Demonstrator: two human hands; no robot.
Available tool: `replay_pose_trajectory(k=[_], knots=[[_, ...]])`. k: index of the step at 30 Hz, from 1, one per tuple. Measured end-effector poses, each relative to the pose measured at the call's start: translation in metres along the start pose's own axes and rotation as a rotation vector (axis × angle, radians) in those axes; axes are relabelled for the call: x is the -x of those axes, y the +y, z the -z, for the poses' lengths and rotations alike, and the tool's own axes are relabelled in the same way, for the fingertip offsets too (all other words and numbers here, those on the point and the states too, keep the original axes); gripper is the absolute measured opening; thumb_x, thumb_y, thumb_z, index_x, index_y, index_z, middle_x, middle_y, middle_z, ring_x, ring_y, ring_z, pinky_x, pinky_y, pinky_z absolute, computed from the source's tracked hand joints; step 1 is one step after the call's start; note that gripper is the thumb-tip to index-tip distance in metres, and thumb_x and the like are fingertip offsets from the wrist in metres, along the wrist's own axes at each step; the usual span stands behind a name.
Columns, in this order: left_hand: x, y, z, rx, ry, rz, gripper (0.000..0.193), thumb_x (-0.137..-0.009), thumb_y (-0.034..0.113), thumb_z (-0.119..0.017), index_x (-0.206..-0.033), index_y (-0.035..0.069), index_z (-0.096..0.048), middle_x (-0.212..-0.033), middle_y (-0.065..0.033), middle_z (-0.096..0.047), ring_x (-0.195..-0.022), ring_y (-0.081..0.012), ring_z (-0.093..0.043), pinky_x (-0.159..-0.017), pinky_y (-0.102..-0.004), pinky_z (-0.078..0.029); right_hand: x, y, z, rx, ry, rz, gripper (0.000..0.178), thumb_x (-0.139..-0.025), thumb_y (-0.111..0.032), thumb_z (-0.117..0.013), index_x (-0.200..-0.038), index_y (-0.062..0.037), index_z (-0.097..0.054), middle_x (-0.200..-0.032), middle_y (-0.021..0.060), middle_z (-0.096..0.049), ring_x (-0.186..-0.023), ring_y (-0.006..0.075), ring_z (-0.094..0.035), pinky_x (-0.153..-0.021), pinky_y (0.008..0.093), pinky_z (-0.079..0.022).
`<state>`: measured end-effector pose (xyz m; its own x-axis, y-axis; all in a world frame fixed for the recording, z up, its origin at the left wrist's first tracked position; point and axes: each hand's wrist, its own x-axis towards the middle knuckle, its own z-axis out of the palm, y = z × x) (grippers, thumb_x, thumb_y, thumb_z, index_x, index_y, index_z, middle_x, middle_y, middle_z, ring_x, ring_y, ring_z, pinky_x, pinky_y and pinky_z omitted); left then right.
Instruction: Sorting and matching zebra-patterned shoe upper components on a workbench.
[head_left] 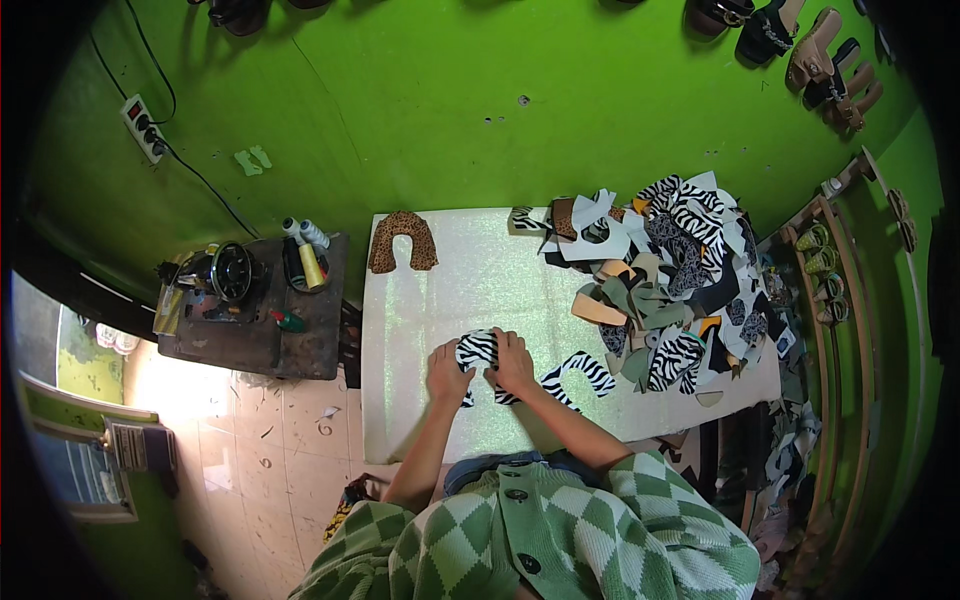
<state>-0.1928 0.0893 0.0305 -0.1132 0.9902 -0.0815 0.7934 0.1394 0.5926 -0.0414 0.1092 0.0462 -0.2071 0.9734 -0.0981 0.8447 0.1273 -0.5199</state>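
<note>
The left hand (448, 374) and right hand (513, 364) share the grip, grasping 1 zebra piece (478, 347) between them over the tabletop (410, 320); its curve faces away from the body. Another zebra arch (598, 370) lies rightward, nearer the right hand.

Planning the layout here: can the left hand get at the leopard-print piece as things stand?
Probably yes, perhaps with a lean: bare table covering separates the left hand from the leopard-print piece, though that hand is on the zebra-print piece.
</note>
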Motion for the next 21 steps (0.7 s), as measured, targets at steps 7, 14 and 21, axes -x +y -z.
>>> replay_pose_trajectory(k=[7,14,21], knots=[[-0.002,-0.001,-0.004,0.037,0.109,-0.049,0.059,-0.066,0.013,-0.075,-0.119,0.007,-0.051,-0.111,-0.0129,-0.056,-0.108,-0.0317,-0.049,-0.096,-0.0381,-0.039,-0.004,0.004,-0.008,-0.074,0.094,-0.035,0.073,-0.065,-0.009,-0.071,-0.129,-0.0031,-0.035,-0.108,0.0178,-0.049,-0.101,0.0354,-0.048,-0.084,0.0405,-0.046],[-0.001,0.003,-0.007,0.024,0.118,-0.061,0.064,-0.066,0.012,-0.075,-0.123,0.008,-0.047,-0.114,-0.0123,-0.054,-0.109,-0.0309,-0.048,-0.095,-0.0387,-0.039,-0.003,0.010,-0.012,-0.130,0.124,-0.050,0.076,-0.066,-0.011,-0.072,-0.131,-0.0031,-0.034,-0.111,0.0180,-0.049,-0.104,0.0351,-0.048,-0.086,0.0399,-0.045],[0.019,0.016,-0.019,-0.022,0.104,-0.038,0.073,-0.065,0.016,-0.077,-0.129,0.011,-0.042,-0.125,-0.0104,-0.045,-0.119,-0.0294,-0.039,-0.100,-0.0403,-0.032,0.026,0.038,0.011,-0.137,0.117,0.026,0.069,-0.071,-0.020,-0.071,-0.129,-0.0053,-0.038,-0.112,0.0183,-0.049,-0.106,0.0352,-0.048,-0.091,0.0415,-0.039]])
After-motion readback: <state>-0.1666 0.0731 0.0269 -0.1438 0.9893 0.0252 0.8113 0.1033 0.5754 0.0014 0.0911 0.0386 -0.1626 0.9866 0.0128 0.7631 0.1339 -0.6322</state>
